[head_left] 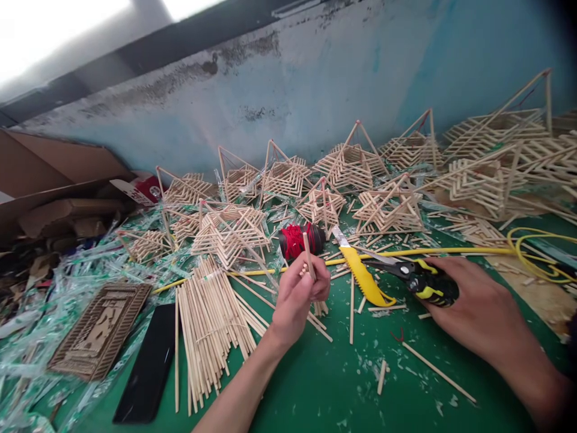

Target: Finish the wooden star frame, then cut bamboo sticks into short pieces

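My left hand (300, 294) is closed around a few thin wooden sticks, one of which, a wooden stick (308, 255), points upward from the fingers. My right hand (482, 316) grips the black and yellow handles of a pair of scissors (428, 282), whose blades point left. Just left of those blades lies a utility knife (365, 276) with a yellow handle. Behind my left hand is a spool of red thread (295, 240) on a black core. A loose stick with a red thread end (437, 371) lies below the scissors.
A bundle of wooden sticks (211, 337) lies left of my left hand, beside a black phone (148, 364). Several star-shaped stick frames (232, 231) line the wall. A yellow cable (451, 251) crosses the green table (329, 391). Plastic wrap and a corrugated cardboard piece (101, 328) lie left.
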The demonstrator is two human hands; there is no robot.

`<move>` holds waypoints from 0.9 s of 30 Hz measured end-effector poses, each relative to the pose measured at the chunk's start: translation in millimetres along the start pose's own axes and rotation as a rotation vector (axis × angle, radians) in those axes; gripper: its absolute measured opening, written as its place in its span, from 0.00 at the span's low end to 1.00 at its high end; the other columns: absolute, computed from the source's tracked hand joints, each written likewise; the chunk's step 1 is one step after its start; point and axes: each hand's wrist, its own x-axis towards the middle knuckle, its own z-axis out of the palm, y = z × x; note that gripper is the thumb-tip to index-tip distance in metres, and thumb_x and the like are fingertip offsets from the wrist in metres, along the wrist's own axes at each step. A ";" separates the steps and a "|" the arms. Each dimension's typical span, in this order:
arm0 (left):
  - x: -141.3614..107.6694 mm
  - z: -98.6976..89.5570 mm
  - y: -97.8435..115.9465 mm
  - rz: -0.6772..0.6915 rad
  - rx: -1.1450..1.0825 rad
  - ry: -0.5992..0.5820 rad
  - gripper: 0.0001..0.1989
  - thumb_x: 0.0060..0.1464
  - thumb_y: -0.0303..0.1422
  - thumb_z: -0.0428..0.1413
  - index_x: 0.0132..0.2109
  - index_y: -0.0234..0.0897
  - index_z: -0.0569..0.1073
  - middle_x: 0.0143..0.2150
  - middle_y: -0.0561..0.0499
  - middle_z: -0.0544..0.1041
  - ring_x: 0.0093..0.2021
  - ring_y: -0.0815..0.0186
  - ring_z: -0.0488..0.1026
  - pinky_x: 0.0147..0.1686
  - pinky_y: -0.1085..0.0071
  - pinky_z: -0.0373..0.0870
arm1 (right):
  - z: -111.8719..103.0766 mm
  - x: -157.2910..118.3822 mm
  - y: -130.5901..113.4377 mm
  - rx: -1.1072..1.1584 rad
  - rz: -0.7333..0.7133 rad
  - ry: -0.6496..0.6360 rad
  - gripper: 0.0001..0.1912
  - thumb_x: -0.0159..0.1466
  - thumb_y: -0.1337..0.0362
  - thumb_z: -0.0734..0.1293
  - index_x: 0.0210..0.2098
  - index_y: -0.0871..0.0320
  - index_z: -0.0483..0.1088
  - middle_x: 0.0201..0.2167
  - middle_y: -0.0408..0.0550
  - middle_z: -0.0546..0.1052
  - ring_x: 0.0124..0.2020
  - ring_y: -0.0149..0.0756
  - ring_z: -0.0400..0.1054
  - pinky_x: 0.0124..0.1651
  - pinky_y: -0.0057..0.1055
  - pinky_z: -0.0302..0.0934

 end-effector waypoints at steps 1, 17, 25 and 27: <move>0.5 0.1 -1.4 0.008 0.010 0.000 0.15 0.60 0.45 0.55 0.38 0.36 0.69 0.25 0.57 0.54 0.24 0.72 0.52 0.25 0.74 0.51 | 0.4 0.0 0.5 -0.003 -0.002 0.008 0.22 0.58 0.56 0.63 0.52 0.54 0.66 0.50 0.55 0.75 0.50 0.55 0.72 0.50 0.48 0.69; 3.0 -1.5 2.4 -0.113 0.164 -0.065 0.09 0.58 0.34 0.62 0.36 0.31 0.75 0.28 0.48 0.80 0.29 0.63 0.79 0.31 0.69 0.77 | -0.1 2.3 0.9 -0.048 -0.105 0.061 0.20 0.60 0.56 0.61 0.49 0.58 0.69 0.48 0.55 0.76 0.46 0.52 0.74 0.46 0.44 0.69; 3.2 1.0 4.8 -0.123 0.169 -0.012 0.10 0.53 0.34 0.65 0.30 0.31 0.79 0.25 0.48 0.80 0.26 0.64 0.78 0.27 0.72 0.77 | -0.7 2.7 0.0 -0.031 -0.099 0.051 0.20 0.61 0.56 0.61 0.49 0.59 0.69 0.47 0.56 0.77 0.46 0.54 0.74 0.47 0.46 0.68; 2.8 1.4 4.3 -0.112 0.172 -0.005 0.08 0.52 0.32 0.66 0.30 0.31 0.79 0.26 0.48 0.80 0.26 0.64 0.79 0.28 0.72 0.77 | -0.6 2.5 0.4 -0.029 -0.108 0.057 0.21 0.61 0.56 0.61 0.49 0.60 0.69 0.46 0.56 0.77 0.46 0.55 0.74 0.47 0.47 0.68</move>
